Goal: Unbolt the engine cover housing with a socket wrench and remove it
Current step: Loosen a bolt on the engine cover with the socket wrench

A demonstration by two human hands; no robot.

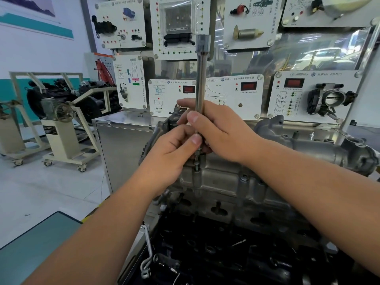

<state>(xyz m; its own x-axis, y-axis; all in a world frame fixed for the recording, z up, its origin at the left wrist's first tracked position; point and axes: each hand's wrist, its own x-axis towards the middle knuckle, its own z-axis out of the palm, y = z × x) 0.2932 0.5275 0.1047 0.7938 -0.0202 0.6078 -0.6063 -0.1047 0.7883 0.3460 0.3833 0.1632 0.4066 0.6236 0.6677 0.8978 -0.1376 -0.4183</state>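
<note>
Both hands meet at the lower part of a socket wrench (201,83), a long steel shaft standing nearly upright over the left end of the engine cover housing (232,182). The right hand (218,130) wraps its fingers round the shaft from the right, thumb laid across the front. The left hand (174,153) pinches the shaft just below, thumb tip pressed against it and fingers curled behind. The wrench's lower end meets a bolt (196,167) standing proud of the housing; whether the socket is fully seated cannot be told, since the fingers hide the joint. The housing, grey cast metal, lies across the top of the engine (226,254), whose dark lower section fills the foreground. Behind stands a display board (236,95) of white training panels carrying sensors and red readouts, 1 panel bearing a throttle body (331,97). At left, another engine sits on a wheeled stand (65,140).
</note>
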